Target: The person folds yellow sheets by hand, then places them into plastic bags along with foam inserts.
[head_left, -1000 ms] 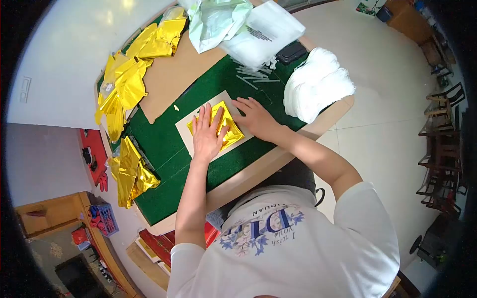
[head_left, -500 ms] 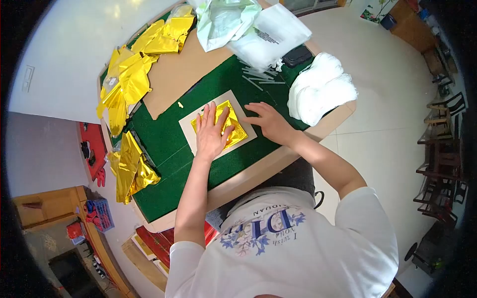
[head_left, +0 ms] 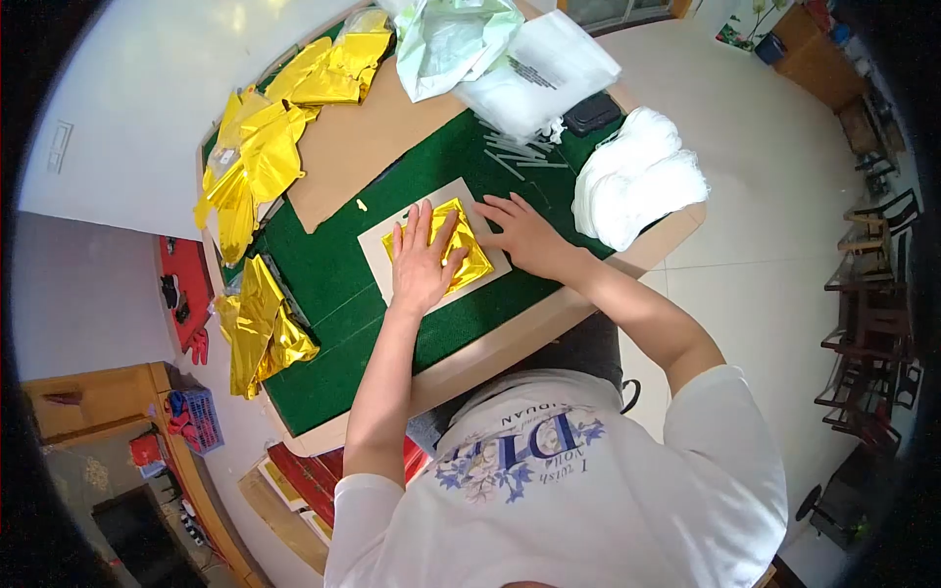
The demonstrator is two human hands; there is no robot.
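Flat on a square of shiny gold foil point(head_left: 476, 259) lies my left hand point(head_left: 422, 265), its fingers extended and slightly apart. The foil looks creased and rests on a beige board point(head_left: 372, 247) set on the green tabletop. My right hand point(head_left: 526, 235) hovers by the board's right side, fingers spread, fingertips close to the foil's right edge. Nothing shows in its grasp. Part of the foil is hidden under my left hand.
Crumpled gold foil sheets point(head_left: 271, 147) line the table's left side beside a cardboard sheet point(head_left: 343, 162). Plastic bags point(head_left: 539, 73), several thin white sticks point(head_left: 520, 155), a black case point(head_left: 592, 115) and a white thread bundle point(head_left: 639, 181) lie to the back and right.
My right hand has come slightly left, closer to the foil's edge. My left hand stays flat on the foil. The whole view has shifted a little.
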